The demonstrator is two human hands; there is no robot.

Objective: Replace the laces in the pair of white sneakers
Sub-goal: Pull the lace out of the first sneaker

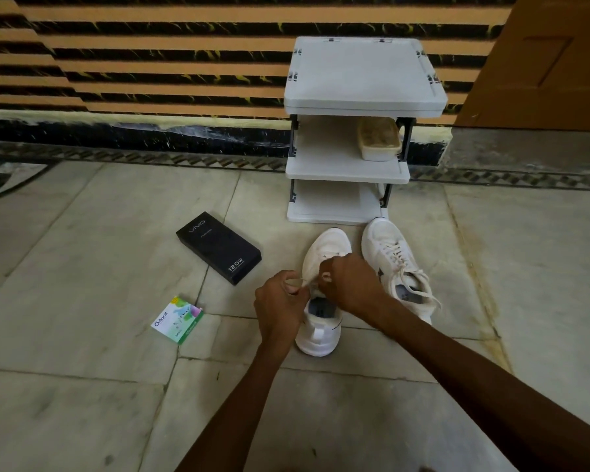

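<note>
Both bare forearms reach forward, the left from the bottom centre and the right from the lower right corner, and they converge. The left hand (280, 303) is curled, its thumb and fingers pinching a white lace (304, 282). The right hand (349, 284), knuckles up, is curled just beside it and grips the same lace. The two hands are nearly touching.

near sneaker (321, 321): white, upright on floor | far sneaker (394, 264): beside it, laced
</note>
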